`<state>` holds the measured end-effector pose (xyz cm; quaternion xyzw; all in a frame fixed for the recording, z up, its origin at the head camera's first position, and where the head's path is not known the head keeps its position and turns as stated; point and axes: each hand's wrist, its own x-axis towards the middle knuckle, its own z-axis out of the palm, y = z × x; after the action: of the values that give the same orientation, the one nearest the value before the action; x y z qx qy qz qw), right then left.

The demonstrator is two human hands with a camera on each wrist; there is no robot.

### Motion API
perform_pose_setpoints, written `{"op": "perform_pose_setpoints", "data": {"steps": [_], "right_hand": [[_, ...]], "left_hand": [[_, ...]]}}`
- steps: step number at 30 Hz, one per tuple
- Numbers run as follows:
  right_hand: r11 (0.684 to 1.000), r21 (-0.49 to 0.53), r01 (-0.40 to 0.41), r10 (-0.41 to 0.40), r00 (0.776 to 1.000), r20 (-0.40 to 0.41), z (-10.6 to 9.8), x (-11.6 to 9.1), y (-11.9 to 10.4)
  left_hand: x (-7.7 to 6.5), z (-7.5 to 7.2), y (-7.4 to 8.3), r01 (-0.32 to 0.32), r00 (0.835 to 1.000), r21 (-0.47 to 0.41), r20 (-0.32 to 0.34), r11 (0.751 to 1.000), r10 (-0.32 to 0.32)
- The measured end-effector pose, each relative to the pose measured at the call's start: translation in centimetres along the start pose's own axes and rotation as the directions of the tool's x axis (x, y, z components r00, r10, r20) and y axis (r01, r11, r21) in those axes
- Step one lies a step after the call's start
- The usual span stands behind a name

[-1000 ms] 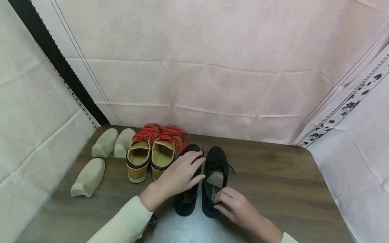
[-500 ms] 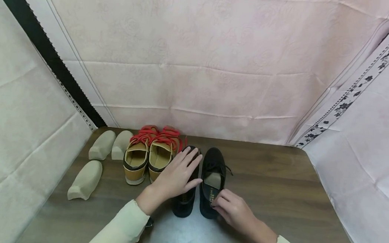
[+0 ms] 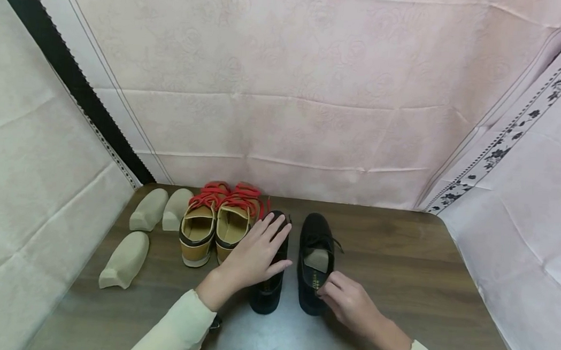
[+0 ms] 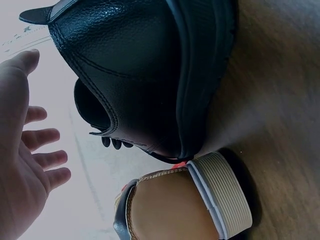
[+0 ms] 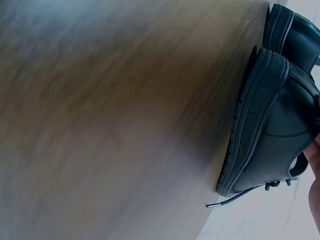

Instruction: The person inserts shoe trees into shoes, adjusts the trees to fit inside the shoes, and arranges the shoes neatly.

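Fingers and thumb of the right hand (image 3: 347, 302) pinch the side of the collar near the heel of a black lace-up shoe with a grained, leather-like upper (image 3: 309, 284). This shoe stands flat; a pale beige patch (image 3: 317, 259) shows inside its opening, whether lining or a separate piece I cannot tell. Its thick black sole is ribbed along the edge, and a thin round lace with a light tip (image 5: 232, 199) trails from the toe side.

The left hand (image 3: 256, 254) holds its fingers straight and spread over the matching black shoe on the left (image 4: 135, 65), palm apart from the pebbled surface with its curved stitched seams.

Just beside that shoe sits a pair of tan shoes (image 3: 231, 228), smooth-sided, dark-trimmed at the collar, with cream lining and a ridged pale sole; bright red laces (image 3: 244, 198) lie across their fronts. Farther left are three smooth cream shoe-shaped forms, one in front (image 3: 124, 260) and two behind (image 3: 149, 210), rounded at one end and squared off at the other.

Everything rests on a brown wood-grain surface (image 3: 401, 257). Behind it hangs creased pinkish cloth with a faint embossed pattern (image 3: 298, 47), and a black floral border (image 3: 509, 138) runs diagonally at right.
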<state>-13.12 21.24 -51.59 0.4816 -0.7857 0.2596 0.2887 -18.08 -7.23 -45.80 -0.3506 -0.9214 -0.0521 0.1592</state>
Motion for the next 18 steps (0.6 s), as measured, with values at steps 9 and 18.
{"op": "perform_pose_setpoints", "data": {"steps": [9, 18], "right_hand": [[0.999, -0.040, -0.007, 0.007, 1.000, -0.010, -1.1, -0.8, 1.0], [0.999, -0.050, 0.022, -0.024, 0.998, -0.052, -2.2, -1.9, 2.1]], "left_hand": [[0.3, 0.4, 0.2, -0.012, 1.000, 0.010, 0.015, 1.000, 0.012], [1.2, 1.1, 1.7, -0.047, 0.998, 0.023, 0.032, 0.999, 0.046]]}}
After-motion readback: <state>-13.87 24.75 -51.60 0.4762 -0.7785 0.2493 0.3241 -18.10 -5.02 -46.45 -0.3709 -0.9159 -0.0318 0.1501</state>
